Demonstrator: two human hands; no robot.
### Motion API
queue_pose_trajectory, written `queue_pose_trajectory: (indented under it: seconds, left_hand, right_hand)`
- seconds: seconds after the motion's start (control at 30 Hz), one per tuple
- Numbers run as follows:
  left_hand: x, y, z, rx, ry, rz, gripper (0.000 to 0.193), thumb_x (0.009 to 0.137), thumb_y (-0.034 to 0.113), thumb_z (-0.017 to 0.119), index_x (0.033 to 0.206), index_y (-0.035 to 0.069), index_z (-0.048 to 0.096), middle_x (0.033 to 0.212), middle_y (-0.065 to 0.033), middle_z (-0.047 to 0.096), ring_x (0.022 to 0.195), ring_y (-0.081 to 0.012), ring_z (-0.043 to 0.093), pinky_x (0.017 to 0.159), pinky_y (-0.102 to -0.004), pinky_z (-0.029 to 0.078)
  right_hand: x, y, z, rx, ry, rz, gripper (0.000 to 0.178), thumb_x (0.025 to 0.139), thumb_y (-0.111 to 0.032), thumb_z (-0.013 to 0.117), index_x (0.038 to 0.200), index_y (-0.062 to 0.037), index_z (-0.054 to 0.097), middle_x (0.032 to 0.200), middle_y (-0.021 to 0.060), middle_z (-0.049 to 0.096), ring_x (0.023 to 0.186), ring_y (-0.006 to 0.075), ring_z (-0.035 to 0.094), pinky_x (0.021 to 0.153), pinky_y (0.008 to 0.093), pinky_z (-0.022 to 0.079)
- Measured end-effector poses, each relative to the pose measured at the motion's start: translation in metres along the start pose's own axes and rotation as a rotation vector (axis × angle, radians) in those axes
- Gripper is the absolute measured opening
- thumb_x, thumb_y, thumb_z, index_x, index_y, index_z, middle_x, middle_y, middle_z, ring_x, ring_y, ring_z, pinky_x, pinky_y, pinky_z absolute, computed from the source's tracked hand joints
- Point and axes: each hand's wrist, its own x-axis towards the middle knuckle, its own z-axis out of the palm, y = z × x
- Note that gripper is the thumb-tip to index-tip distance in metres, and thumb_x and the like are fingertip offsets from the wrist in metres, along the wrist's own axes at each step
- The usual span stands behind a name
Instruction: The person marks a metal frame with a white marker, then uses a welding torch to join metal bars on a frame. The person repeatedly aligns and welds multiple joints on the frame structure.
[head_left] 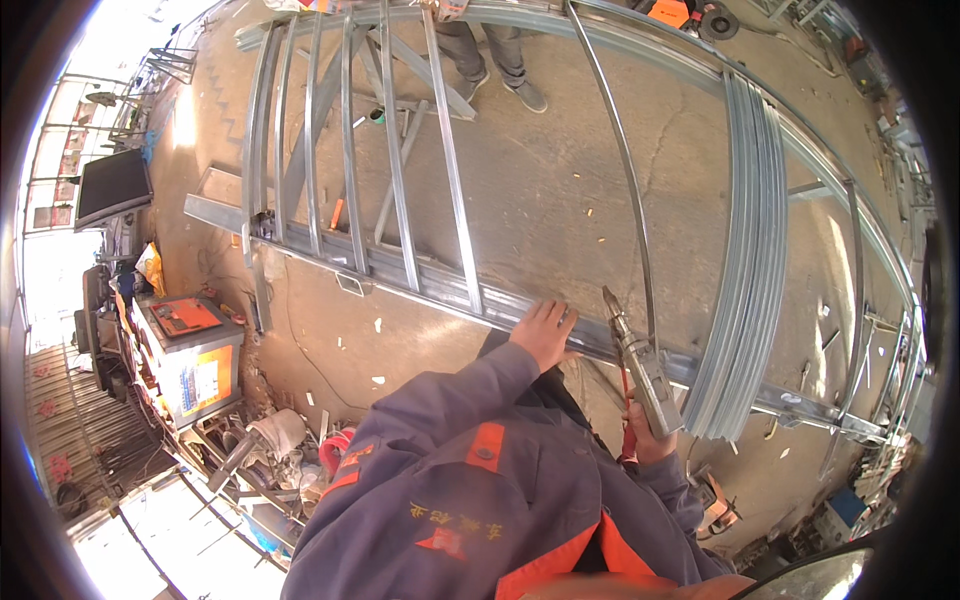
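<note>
My left hand (543, 333) lies over the near metal rail (440, 285) of a large frame, its fingers bent across the top and the thumb on the near side. In my right hand (650, 437) is a long grey metal hand tool (640, 370) with a narrow nose and a red handle. Its nose points away from me, above the rail just right of my left hand; whether it touches the rail I cannot tell. Several crossbars (395, 160) run from the near rail to the far side. A thin dark bar (622, 150) crosses farther right.
A stack of ribbed metal strips (745, 260) lies across the frame at the right. To the left stands a grey box with an orange label (200, 350), near a heap of tools and scraps (285, 440). Another person's legs (490, 55) show beyond the frame.
</note>
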Motion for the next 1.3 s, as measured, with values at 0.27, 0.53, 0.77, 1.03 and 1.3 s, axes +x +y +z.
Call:
queue_pose_trajectory:
  seconds: [0.27,0.53,0.77,1.03,1.3]
  left_hand:
    - [-0.002,-0.002,-0.002,-0.003,0.100,0.048,0.082,0.073,0.053,0.085,0.133,0.003,0.060,0.131,-0.0171,0.061,0.126,-0.0344,0.056,0.111,-0.0467,0.043]
    - [0.000,-0.001,-0.001,-0.045,0.031,0.019,0.078,0.078,0.055,0.081,0.134,0.005,0.060,0.134,-0.0166,0.061,0.132,-0.0359,0.055,0.113,-0.0496,0.043]
    - [-0.002,-0.003,0.004,-0.038,0.045,0.024,0.078,0.077,0.055,0.082,0.133,0.005,0.060,0.131,-0.0164,0.062,0.130,-0.0357,0.056,0.113,-0.0487,0.043]
    - [-0.002,-0.003,0.000,-0.026,0.042,0.021,0.079,0.078,0.054,0.081,0.136,0.004,0.059,0.134,-0.0168,0.060,0.131,-0.0358,0.055,0.114,-0.0484,0.042]
    - [0.002,0.014,0.011,0.045,-0.078,-0.112,0.086,0.077,0.053,0.082,0.141,0.002,0.056,0.139,-0.0180,0.058,0.136,-0.0365,0.050,0.117,-0.0521,0.038]
  right_hand:
    - [-0.001,0.003,-0.009,0.008,0.054,-0.131,0.046,0.101,-0.020,0.071,0.140,-0.0010,0.054,0.116,0.0071,0.067,0.090,0.0132,0.065,0.077,0.0287,0.053]
    - [-0.029,-0.051,-0.044,-0.031,0.077,-0.050,0.058,0.097,-0.026,0.077,0.144,-0.0019,0.053,0.119,0.0047,0.067,0.107,0.0159,0.063,0.089,0.0335,0.053]
    - [-0.042,-0.099,-0.057,-0.261,0.109,-0.186,0.052,0.101,-0.035,0.073,0.137,-0.0004,0.060,0.116,0.0102,0.069,0.086,0.0148,0.067,0.077,0.0318,0.056]
    - [-0.044,-0.145,-0.050,-0.139,-0.043,-0.006,0.062,0.096,-0.042,0.076,0.137,0.0023,0.059,0.114,0.0127,0.068,0.087,0.0174,0.068,0.075,0.0331,0.056]
    - [-0.023,-0.185,-0.056,-0.321,-0.149,0.481,0.062,0.095,-0.045,0.075,0.133,0.0032,0.062,0.110,0.0109,0.069,0.086,0.0163,0.068,0.075,0.0315,0.054]
